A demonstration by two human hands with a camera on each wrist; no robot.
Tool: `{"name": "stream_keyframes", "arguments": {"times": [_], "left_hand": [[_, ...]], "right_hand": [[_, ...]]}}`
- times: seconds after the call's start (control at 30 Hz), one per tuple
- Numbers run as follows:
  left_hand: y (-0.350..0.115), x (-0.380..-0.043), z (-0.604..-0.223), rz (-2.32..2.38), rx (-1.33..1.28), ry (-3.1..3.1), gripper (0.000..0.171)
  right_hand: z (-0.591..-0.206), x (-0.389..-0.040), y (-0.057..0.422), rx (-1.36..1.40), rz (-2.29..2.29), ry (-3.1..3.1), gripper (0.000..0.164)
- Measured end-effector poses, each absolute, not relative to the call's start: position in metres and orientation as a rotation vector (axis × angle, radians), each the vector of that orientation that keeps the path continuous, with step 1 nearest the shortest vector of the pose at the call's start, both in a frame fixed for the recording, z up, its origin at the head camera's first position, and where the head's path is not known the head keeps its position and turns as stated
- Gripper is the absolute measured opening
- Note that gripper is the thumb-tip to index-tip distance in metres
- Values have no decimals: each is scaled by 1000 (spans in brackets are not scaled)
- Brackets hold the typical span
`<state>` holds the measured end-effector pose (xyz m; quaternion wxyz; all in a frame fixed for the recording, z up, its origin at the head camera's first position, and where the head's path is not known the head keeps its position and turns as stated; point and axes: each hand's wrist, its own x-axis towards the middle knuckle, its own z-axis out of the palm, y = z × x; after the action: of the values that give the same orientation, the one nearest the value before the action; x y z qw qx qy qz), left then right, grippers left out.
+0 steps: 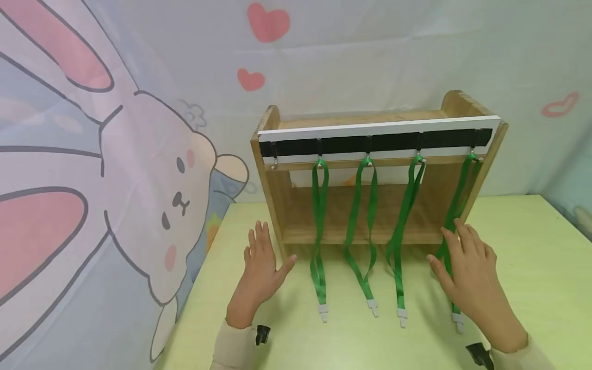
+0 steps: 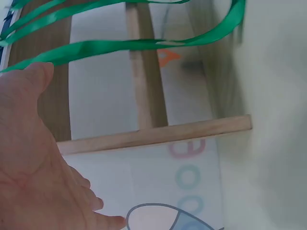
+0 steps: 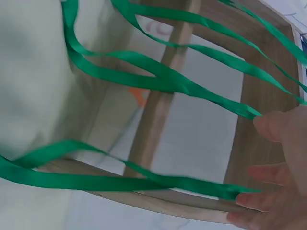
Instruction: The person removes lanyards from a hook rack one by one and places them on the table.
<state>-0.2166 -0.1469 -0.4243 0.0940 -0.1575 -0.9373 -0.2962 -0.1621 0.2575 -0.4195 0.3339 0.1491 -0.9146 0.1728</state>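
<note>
Four green lanyards hang in a row from metal hooks on a small wooden shelf: one on the left, two in the middle and one on the right. Each ends in a pale plastic clip. My left hand is spread with straight fingers beside the shelf's left side, holding nothing. My right hand is in front of the rightmost lanyard, its fingers loosely extended. In the right wrist view its fingertips overlap that lanyard; whether they touch it I cannot tell.
The wooden shelf stands on a pale green table. A white board with a black strip runs along its upper front. The leftmost hook bears no lanyard. Behind hangs a cloth printed with a rabbit and hearts.
</note>
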Motion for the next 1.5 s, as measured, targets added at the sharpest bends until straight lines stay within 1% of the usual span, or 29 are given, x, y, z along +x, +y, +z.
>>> {"name": "stream_keyframes", "arguments": {"times": [0.1, 0.13, 0.17, 0.27, 0.33, 0.47, 0.7, 0.83, 1.03, 1.2, 1.5], "left_hand": [[-150, -221, -417, -937, -470, -2767, 99], [-151, -223, -414, -950, -475, -2761, 99], [-152, -225, -411, -968, -482, -2747, 99], [-153, -232, -402, -1016, -501, -2708, 98], [-154, -236, -396, -1043, -516, -2678, 97], [-155, -245, -385, -1031, -554, -2622, 94], [-151, -263, -371, -968, -642, -2455, 85], [-144, -270, -365, -1018, -603, -2404, 82], [-132, -277, -360, -1079, -582, -2342, 79], [-126, -282, -361, -1139, -525, -2325, 77], [-121, -278, -368, -1156, -420, -2289, 75]], "right_hand": [[-409, -168, 258, 432, 467, -2252, 80], [-405, -170, 258, 436, 474, -2214, 79], [-402, -172, 259, 436, 490, -2179, 75], [-391, -176, 260, 399, 563, -2116, 52], [-385, -179, 261, 360, 617, -2089, 46], [-376, -188, 264, 300, 727, -2048, 52], [-360, -199, 274, 239, 855, -1990, 50], [-351, -201, 276, 217, 893, -1971, 48], [-342, -202, 273, 212, 916, -1943, 38], [-339, -204, 270, 213, 896, -1970, 33], [-337, -205, 269, 213, 858, -2010, 32]]}}
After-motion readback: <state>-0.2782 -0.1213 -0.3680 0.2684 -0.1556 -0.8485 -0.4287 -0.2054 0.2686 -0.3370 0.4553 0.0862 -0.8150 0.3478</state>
